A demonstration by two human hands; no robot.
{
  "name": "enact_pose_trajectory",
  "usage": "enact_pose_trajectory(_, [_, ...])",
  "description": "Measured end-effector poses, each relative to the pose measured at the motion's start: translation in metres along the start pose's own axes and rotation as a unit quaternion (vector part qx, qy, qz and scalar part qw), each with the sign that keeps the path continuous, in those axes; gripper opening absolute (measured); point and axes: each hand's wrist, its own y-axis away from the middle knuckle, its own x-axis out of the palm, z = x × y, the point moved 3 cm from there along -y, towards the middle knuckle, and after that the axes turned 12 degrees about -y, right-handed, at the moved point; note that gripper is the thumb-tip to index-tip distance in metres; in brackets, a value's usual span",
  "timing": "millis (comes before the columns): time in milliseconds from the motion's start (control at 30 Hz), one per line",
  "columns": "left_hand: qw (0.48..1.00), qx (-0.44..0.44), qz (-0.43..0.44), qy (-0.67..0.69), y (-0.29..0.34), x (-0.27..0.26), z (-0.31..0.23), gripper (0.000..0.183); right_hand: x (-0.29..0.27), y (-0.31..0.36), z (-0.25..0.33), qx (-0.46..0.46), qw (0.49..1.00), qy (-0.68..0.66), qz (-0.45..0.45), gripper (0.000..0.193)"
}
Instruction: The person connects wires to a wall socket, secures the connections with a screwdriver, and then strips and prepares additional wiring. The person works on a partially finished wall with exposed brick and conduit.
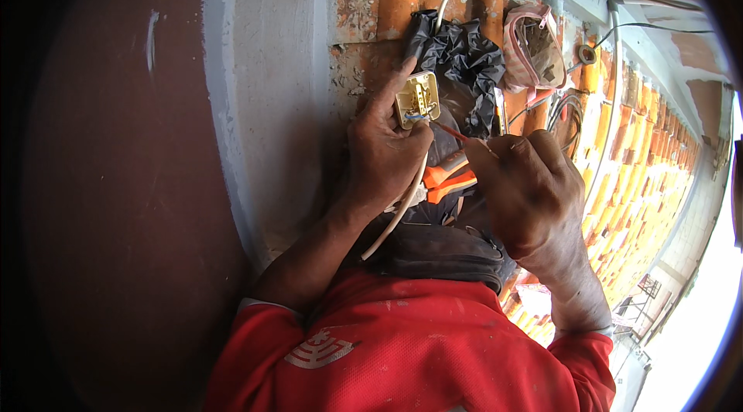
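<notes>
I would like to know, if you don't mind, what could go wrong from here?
1. The right hand holds a screwdriver whose tip is close to the thumb of the left hand; a slip could jab it.
2. The blue wire in the open cream box might get nicked or pulled loose by the tip.
3. The orange-handled pliers seem to lie loose by the lap and might slide off.

The red shirt bears a pale curved emblem; no lettering is readable.
</notes>
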Motion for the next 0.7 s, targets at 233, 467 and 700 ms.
enact_pose_trajectory(233, [1.0, -0.013, 0.003, 0.015, 0.0, 0.001, 0.0, 0.076, 0.004, 0.0, -0.005, 0.046, 0.998, -0.046, -0.023, 0.056])
enact_pose_trajectory(467, [0.999, 0.005, -0.013, -0.028, 0.001, 0.0, 0.005, 0.075, 0.014, 0.002, 0.0, 0.1, 0.985, -0.115, -0.083, 0.059])
enact_pose_trajectory(700, [1.0, 0.001, 0.004, -0.017, 0.001, 0.001, 0.002, 0.076, 0.012, 0.003, 0.0, 0.189, 0.97, -0.121, -0.096, 0.069])
